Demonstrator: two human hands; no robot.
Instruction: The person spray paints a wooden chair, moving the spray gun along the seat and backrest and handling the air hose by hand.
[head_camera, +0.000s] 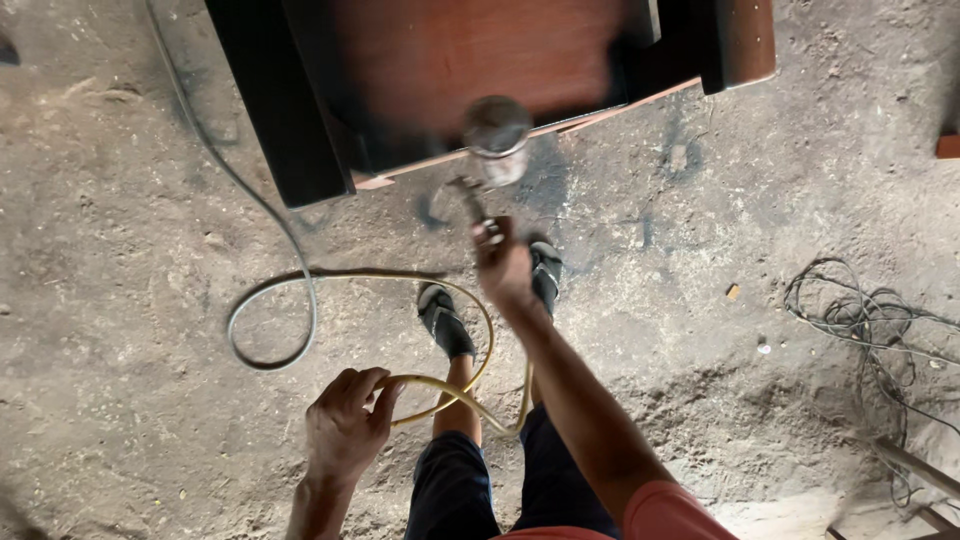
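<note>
Standing on a dusty dirt floor (150, 250), I hold a spray gun (490, 170) in my right hand (503, 265), fingers clamped round its grip, the metal cup blurred above my knuckles. The gun's long axis runs straight ahead of me, nozzle end toward the dark reddish-brown wooden cabinet (470, 60) just beyond it. My left hand (345, 425), lower and nearer my body, is curled closed around the yellow air hose (470, 310), which loops past my sandalled feet (443, 320) toward the gun. A tangle of wire (865, 310) lies well apart at right.
</note>
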